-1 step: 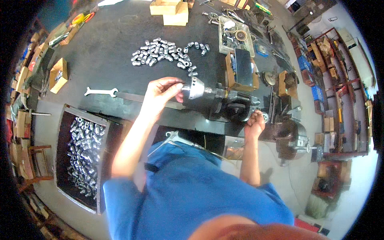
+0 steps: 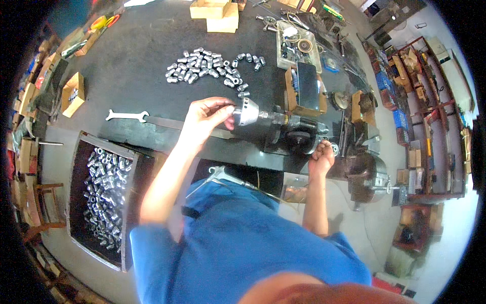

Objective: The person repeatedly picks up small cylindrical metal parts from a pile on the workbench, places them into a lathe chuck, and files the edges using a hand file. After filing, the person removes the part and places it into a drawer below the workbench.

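Observation:
My left hand [image 2: 207,115] reaches over the dark bench [image 2: 142,61], its fingers closed around the front end of a silver chuck [image 2: 249,111]. The chuck belongs to a small black machine [image 2: 296,129] mounted near the bench's front edge. Anything pinched in the fingertips is too small to make out. My right hand [image 2: 321,158] is at the bench front below the machine, curled on a small round knob [image 2: 332,148]. A pile of several small silver cylinders [image 2: 207,66] lies on the bench beyond the chuck.
A dark crate [image 2: 81,152] full of silver cylinders stands low at my left. An open-end wrench [image 2: 126,115] lies left of my hand. Cardboard boxes [image 2: 215,9], a clear parts tray [image 2: 298,43] and a big lathe chuck [image 2: 367,180] are around; shelves [image 2: 425,116] stand at right.

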Action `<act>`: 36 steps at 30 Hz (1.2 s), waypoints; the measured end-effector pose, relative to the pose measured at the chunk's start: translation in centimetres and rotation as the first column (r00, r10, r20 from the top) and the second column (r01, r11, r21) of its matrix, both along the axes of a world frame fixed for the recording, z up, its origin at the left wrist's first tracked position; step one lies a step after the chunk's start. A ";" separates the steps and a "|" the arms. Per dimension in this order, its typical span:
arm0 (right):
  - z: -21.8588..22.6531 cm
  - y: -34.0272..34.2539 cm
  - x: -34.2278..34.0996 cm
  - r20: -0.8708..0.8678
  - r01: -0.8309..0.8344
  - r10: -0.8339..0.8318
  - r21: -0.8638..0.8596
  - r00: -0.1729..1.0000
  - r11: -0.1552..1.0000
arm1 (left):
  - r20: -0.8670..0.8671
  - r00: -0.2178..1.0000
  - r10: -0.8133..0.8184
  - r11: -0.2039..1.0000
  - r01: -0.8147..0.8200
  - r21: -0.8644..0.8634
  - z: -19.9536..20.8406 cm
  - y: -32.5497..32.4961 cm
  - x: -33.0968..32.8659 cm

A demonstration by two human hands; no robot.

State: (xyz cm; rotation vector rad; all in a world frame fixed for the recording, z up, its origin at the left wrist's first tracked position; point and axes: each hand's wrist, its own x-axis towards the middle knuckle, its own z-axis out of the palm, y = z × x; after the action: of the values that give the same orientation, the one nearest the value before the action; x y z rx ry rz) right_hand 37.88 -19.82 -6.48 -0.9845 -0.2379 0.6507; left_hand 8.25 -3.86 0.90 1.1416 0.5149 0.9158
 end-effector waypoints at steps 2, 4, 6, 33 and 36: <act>0.2 -0.1 0.0 0.004 -0.004 0.004 0.003 1.000 1.000 | -0.035 0.999 -0.018 0.999 0.019 0.029 0.3 0.1 0.2; 0.0 -0.1 -0.1 -0.001 -0.008 0.008 0.036 1.000 0.999 | -0.032 0.999 -0.040 0.999 0.041 0.036 0.6 0.3 0.1; 0.4 -0.2 -0.3 -0.013 -0.002 0.002 0.018 1.000 1.000 | -0.027 0.997 -0.075 0.997 0.076 0.034 0.7 0.5 -0.1; 5.4 7.9 4.4 0.283 -0.048 0.003 0.152 0.959 0.987 | -0.098 0.995 0.031 0.990 -0.016 0.143 0.2 -0.2 1.1; 2.3 8.2 4.8 0.339 -0.032 0.003 0.080 0.941 0.996 | -0.079 0.995 0.060 0.985 -0.046 0.165 0.4 -0.4 1.3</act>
State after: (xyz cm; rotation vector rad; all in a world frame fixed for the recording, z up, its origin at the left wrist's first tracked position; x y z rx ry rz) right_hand 42.72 -11.63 -4.23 -1.0104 -0.5750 0.4797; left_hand 9.54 -4.22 1.30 1.3238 0.5480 0.9730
